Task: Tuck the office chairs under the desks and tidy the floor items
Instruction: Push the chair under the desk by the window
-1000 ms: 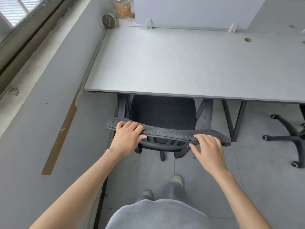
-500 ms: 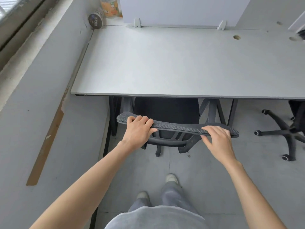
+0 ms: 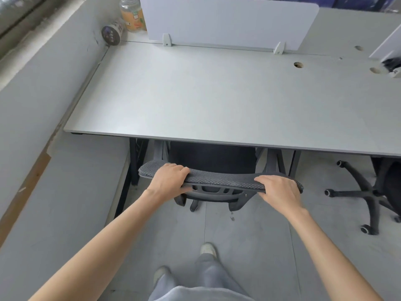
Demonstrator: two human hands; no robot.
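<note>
A black mesh office chair (image 3: 219, 181) stands at the front edge of the grey desk (image 3: 217, 101), its seat pushed under the desktop and mostly hidden. Only the top of the backrest and part of the frame below it show. My left hand (image 3: 168, 181) grips the left part of the backrest's top edge. My right hand (image 3: 280, 192) grips the right part of that edge.
A second black chair (image 3: 373, 196) with a star base on castors stands at the right, under the desk's right end. A grey wall ledge (image 3: 43, 127) runs along the left. A jar (image 3: 132, 14) and a tape roll (image 3: 111, 33) sit at the desk's far left corner by a white divider (image 3: 227, 20).
The chair has rolled forward, deeper under the desk, with both hands kept on its backrest. I have stepped closer to the desk.
</note>
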